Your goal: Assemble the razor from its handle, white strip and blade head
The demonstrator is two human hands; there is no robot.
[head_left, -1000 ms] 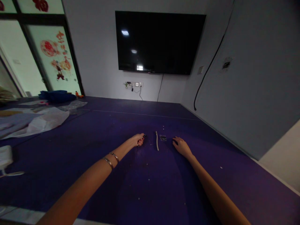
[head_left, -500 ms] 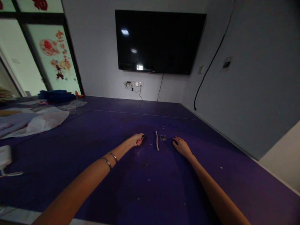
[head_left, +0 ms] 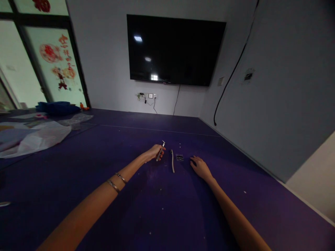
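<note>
My left hand (head_left: 157, 152) is closed around the handle of what looks like a razor (head_left: 160, 152), slim and silvery, with a short crosswise head pointing up and away. To the right of that hand a pale toothbrush (head_left: 172, 162) with a dark head lies lengthwise on the purple surface (head_left: 125, 216). Beside the brush is a small, flat, clear-and-dark packet (head_left: 179, 157), its contents too small to make out. My right hand (head_left: 200, 167) rests palm down to the right of the packet, fingers slightly curved and apart, holding nothing.
Crumpled clear and white plastic sheets (head_left: 39, 139) lie on the left, with a dark blue bundle (head_left: 57, 108) behind them. A black television (head_left: 176, 50) hangs on the far wall above sockets (head_left: 151, 96). A black cable (head_left: 230, 76) dangles at the right wall.
The razor has turned in my left hand from pointing right to standing more upright, with its head now showing. My right hand stays resting on the surface. The view has shifted slightly.
</note>
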